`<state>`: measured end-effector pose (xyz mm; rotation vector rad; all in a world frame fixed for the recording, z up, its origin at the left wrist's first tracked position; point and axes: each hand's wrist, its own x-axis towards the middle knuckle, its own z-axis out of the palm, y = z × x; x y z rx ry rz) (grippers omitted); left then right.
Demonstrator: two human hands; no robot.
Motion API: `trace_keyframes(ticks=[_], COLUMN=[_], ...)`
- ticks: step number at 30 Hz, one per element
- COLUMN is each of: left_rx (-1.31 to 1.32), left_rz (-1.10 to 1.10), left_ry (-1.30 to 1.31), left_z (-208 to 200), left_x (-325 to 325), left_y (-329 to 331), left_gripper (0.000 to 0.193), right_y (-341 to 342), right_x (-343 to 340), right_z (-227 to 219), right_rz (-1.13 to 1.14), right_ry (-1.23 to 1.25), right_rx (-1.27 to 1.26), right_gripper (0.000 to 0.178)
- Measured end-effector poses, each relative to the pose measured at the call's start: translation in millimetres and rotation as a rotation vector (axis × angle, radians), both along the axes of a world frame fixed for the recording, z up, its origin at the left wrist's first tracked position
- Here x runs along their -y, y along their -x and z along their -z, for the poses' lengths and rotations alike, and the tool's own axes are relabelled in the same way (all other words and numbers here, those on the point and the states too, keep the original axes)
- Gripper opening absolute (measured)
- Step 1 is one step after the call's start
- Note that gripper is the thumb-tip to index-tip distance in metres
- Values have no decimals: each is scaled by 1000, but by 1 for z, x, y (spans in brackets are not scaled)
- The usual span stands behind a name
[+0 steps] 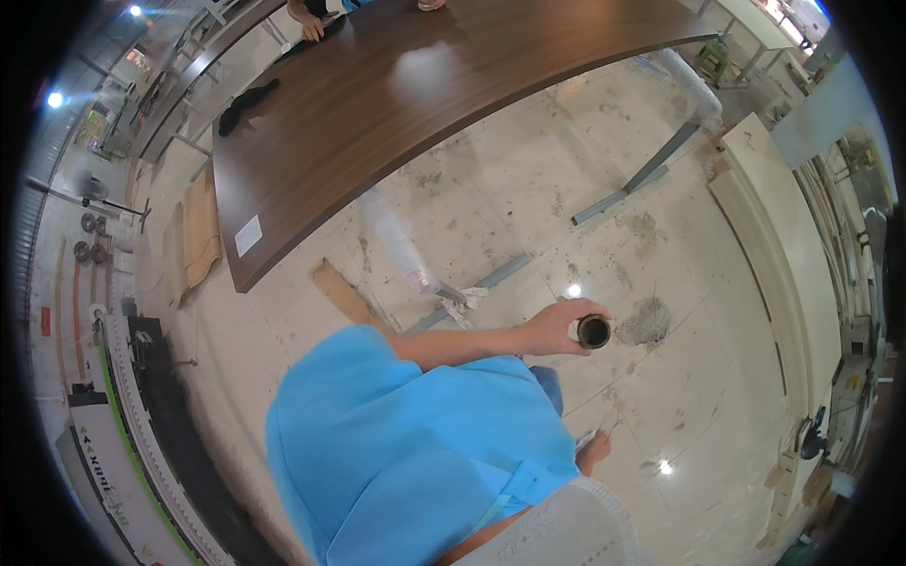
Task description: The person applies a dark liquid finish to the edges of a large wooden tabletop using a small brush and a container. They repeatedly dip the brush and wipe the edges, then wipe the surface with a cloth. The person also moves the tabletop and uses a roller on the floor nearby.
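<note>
My left hand (552,328) reaches out from my blue shirt (406,453) and is closed around a short dark tube (594,331), whose open end faces up. It hangs over the dusty tiled floor (528,189). A white perforated roll (566,528) lies against my right side at the bottom edge, with a strip of my forearm showing beside it. My right hand itself is hidden. One of my feet (595,451) shows on the floor below the tube.
A long dark wooden table (425,94) spans the top, with a black cloth (247,102) on it and another person's hand (308,26) at its far end. A plastic-wrapped roll (396,236) and metal legs (618,196) lie beneath. A machine (123,434) stands left, cream panels (774,226) right.
</note>
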<state>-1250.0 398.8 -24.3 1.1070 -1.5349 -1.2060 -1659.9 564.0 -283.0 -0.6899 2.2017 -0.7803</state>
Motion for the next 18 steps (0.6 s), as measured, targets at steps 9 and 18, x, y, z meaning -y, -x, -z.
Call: trace_keyframes(ticks=[9, 18], left_rx=[38, 67], left_rz=[-33, -185], left_ry=[22, -93], left_z=[-7, -11], left_x=[164, 324], left_y=[41, 100], left_gripper=[66, 65], right_y=[60, 132], right_x=[34, 394], right_z=[61, 85], right_rz=[-656, -313], right_ry=[-682, -62], right_rx=[-191, -287], right_gripper=[40, 39])
